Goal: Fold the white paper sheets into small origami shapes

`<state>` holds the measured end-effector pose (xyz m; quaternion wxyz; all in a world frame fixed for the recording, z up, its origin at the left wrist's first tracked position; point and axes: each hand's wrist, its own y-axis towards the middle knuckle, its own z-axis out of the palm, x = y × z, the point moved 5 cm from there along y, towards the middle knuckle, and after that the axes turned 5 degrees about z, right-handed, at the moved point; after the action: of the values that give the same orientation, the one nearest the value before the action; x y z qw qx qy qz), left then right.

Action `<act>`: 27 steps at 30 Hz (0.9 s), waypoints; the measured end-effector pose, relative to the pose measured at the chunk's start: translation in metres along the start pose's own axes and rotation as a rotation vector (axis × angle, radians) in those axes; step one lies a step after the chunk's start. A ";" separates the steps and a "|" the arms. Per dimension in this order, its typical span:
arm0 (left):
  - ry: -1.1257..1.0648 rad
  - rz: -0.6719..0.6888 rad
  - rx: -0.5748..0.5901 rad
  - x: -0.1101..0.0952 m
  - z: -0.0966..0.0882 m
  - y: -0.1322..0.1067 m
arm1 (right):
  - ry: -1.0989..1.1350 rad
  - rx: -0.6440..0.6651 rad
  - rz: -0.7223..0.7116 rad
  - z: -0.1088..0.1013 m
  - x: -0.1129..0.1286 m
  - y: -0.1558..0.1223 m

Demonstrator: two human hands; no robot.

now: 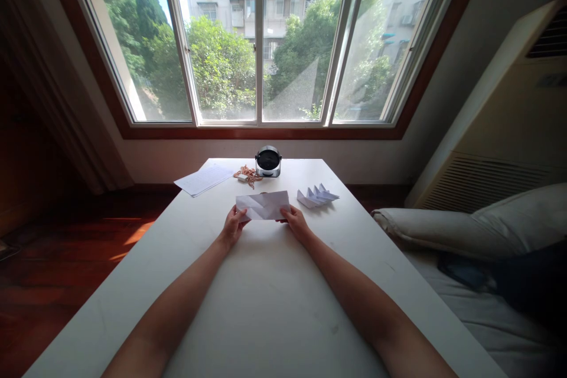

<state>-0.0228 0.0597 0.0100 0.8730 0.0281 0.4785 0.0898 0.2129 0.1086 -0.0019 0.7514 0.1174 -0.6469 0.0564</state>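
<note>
A creased, folded white sheet of paper (263, 205) is held just above the white table (266, 307) between both hands. My left hand (233, 225) pinches its lower left corner, fingers closed on the edge. My right hand (295, 221) grips its lower right corner the same way. To the right of the sheet lie several finished folded white paper shapes (317, 195), side by side on the table, a short way beyond my right hand.
At the table's far edge stand a small round black-and-silver device (268, 161), an orange cord bundle (248, 175) and loose white sheets (204, 179). A window is behind them. A bed with a pillow (469, 218) and an air-conditioning unit (509, 124) are on the right; wooden floor lies on the left.
</note>
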 end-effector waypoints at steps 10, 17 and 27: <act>0.098 -0.026 -0.040 0.008 -0.002 0.004 | 0.014 0.082 -0.007 0.012 0.008 -0.007; 0.108 -0.011 -0.079 0.009 -0.005 0.006 | 0.044 0.187 0.003 0.020 0.020 -0.017; 0.033 -0.021 0.003 0.008 -0.004 0.006 | -0.010 0.186 0.041 0.020 0.026 -0.022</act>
<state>-0.0226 0.0673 0.0021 0.8659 0.0232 0.4931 0.0805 0.2027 0.0811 0.0239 0.7328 0.1736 -0.6447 0.1311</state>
